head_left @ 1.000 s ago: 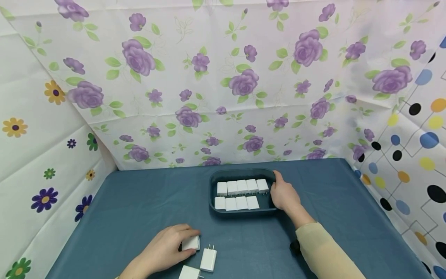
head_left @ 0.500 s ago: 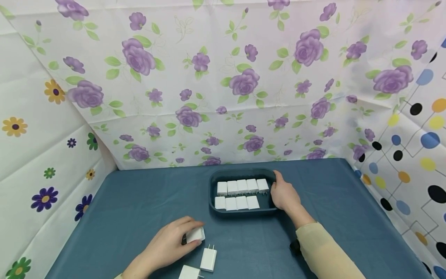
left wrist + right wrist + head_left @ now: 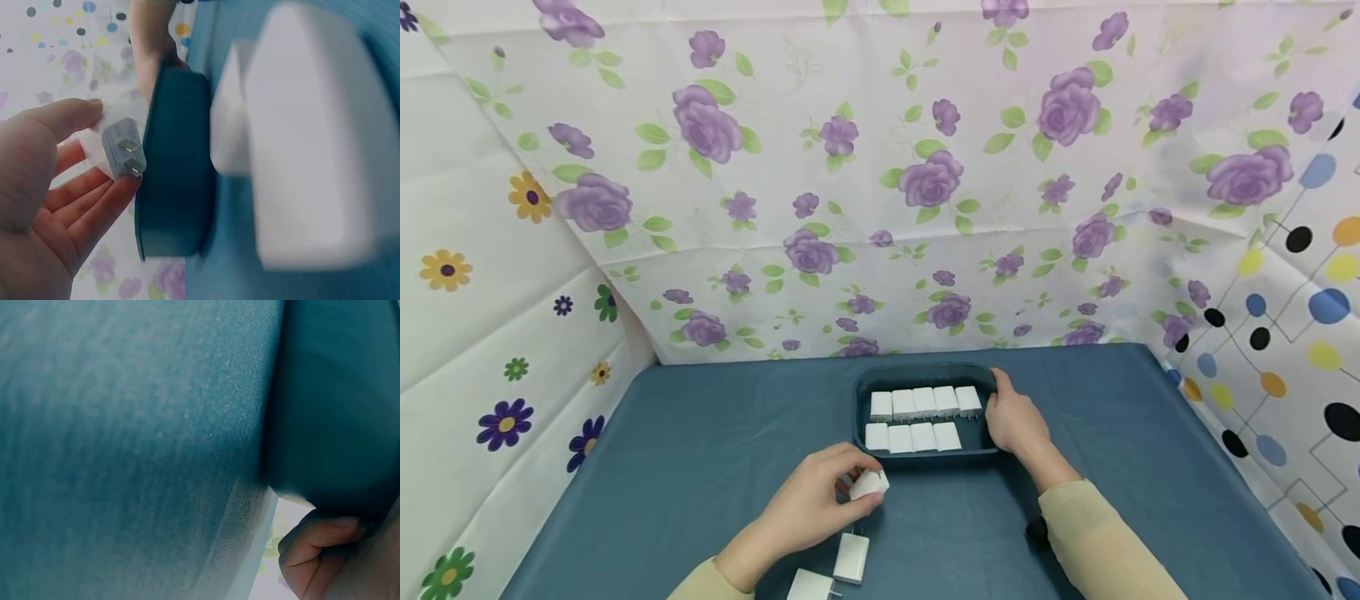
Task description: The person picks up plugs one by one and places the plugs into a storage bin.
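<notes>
My left hand (image 3: 820,497) pinches a white charger plug (image 3: 869,485) between thumb and fingers, just in front of the tray. Two metal prongs of that held charger plug (image 3: 124,149) face the camera in the left wrist view. At the right end of the dark teal tray (image 3: 925,457), my right hand (image 3: 1017,418) grips the rim; its curled fingers (image 3: 315,544) show in the right wrist view. Inside the tray lie two rows of white charger plugs (image 3: 913,437), the far row longer than the near one. Bare tray floor shows at the near row's right end.
Two more charger plugs lie on the blue tablecloth (image 3: 722,442) near the front: an upright-lying plug (image 3: 852,557) and a sideways plug (image 3: 809,586). A small black object (image 3: 1037,532) sits by the right sleeve. Patterned cloth walls (image 3: 880,183) enclose the table's back and sides.
My left hand has lifted the charger plug off the cloth and carried it right and forward towards the tray. The right hand and tray have stayed in place.
</notes>
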The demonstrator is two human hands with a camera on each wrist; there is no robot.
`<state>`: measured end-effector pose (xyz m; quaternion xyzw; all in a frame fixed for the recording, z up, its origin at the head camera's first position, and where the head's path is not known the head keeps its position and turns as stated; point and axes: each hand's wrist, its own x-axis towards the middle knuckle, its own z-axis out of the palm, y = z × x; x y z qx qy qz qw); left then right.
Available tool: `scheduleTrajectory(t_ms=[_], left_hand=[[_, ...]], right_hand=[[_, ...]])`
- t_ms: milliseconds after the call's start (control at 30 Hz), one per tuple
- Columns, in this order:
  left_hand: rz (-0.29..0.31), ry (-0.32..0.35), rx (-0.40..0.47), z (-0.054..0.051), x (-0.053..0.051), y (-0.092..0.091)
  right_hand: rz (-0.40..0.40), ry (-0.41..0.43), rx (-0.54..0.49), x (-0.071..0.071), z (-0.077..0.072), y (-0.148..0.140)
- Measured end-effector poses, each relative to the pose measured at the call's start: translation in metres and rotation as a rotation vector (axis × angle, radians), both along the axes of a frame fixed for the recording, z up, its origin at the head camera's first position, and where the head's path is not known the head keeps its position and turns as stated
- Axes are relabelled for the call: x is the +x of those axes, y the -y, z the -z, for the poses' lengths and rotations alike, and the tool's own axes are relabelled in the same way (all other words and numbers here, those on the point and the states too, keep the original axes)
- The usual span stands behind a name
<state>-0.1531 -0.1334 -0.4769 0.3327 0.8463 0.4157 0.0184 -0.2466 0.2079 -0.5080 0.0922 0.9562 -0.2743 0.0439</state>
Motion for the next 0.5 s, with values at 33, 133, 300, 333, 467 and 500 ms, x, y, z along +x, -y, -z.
scheduleTrajectory(t_ms=[33,133,300,333,467,500], left_hand=[[0.007,0.019,0.019,-0.002,-0.001,-0.005],[0.029,0.056,0.062,-0.006,-0.002,-0.020],[0.027,0.035,0.079,-0.011,-0.007,-0.041],[0.018,0.031,0.083,-0.013,-0.008,-0.045],[-0.036,0.028,0.104,-0.018,-0.017,-0.061],[-0.051,0.029,0.110,-0.019,-0.020,-0.065]], right_hand=[[0.001,0.001,0.001,0.000,0.000,0.000],[0.001,-0.002,0.002,0.000,0.001,0.000],[0.000,-0.005,0.002,0.000,0.000,0.001],[0.001,-0.005,0.002,0.000,0.000,0.001],[0.003,-0.005,0.008,0.000,-0.002,0.001],[0.003,-0.005,0.009,0.000,-0.002,0.001]])
